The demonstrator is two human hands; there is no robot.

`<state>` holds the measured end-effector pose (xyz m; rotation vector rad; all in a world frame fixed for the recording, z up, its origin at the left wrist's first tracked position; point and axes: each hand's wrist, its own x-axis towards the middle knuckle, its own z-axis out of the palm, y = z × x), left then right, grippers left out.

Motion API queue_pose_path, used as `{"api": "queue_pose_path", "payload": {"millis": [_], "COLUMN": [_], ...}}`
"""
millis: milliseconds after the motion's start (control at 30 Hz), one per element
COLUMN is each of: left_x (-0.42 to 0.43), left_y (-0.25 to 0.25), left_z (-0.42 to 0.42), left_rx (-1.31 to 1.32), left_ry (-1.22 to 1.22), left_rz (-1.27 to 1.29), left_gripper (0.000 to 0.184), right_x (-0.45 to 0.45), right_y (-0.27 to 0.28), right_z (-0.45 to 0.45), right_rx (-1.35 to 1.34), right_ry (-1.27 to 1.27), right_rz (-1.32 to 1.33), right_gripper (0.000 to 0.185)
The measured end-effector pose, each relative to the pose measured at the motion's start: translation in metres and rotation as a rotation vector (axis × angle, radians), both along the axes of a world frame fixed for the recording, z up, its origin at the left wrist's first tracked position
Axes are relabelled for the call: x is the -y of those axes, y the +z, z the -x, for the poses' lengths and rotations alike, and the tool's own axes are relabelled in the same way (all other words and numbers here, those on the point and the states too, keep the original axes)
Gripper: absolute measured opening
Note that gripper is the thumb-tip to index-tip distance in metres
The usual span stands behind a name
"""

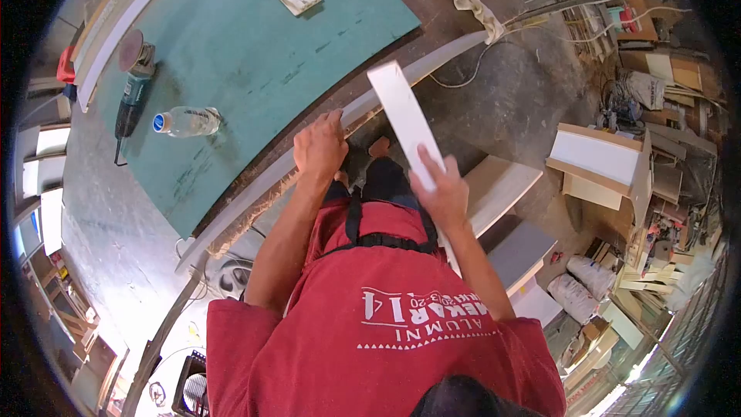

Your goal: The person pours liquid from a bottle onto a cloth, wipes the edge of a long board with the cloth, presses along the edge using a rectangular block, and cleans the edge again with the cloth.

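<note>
Here we are in a red T-shirt (324, 355) — short-sleeved, both sleeves (235, 340) loose and creased. Across the fabric we're showing white lettering (436, 318), upside down in this view: "ALUMNI" reads clearly, a big "14" too, the smaller print partly lost in folds. A row of tiny white triangles (424, 345) runs alongside. Round our middle there's a black strap (378, 241), with narrower black bands (353, 218) branching off — and below, dark trousers (386, 179). Our left hand (318, 143) and right hand (441, 185) are bare.
</note>
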<state>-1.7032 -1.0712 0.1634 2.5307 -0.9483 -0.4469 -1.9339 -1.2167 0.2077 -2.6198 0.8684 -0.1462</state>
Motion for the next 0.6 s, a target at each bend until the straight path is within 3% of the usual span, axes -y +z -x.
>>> {"api": "queue_pose_path", "payload": {"millis": [133, 233, 333, 433, 533, 600], "left_x": [0.001, 0.003, 0.009, 0.008, 0.006, 0.008], "left_y": [0.0, 0.01, 0.01, 0.005, 0.006, 0.009], "left_z": [-0.003, -0.01, -0.02, -0.017, -0.018, -0.018], "left_rx": [0.023, 0.006, -0.009, 0.009, 0.021, 0.016], "left_ry": [-0.009, -0.038, -0.037, -0.022, -0.056, -0.025], "left_rz": [0.004, -0.069, -0.125, -0.078, -0.184, -0.09], "left_gripper": [0.058, 0.054, 0.047, 0.042, 0.043, 0.044], "right_x": [0.058, 0.053, 0.008, 0.004, 0.051, 0.09], "right_y": [-0.018, -0.028, -0.018, -0.001, -0.017, -0.012], "right_z": [-0.092, -0.079, -0.004, 0.007, -0.056, -0.095], "right_rx": [0.144, 0.152, 0.009, -0.005, 0.05, 0.09], "right_ry": [-0.135, -0.058, 0.115, 0.104, -0.119, -0.218], "right_rz": [0.075, 0.081, -0.059, -0.103, 0.004, 0.002], "right_gripper": [0.056, 0.058, 0.064, 0.062, 0.054, 0.054]}}
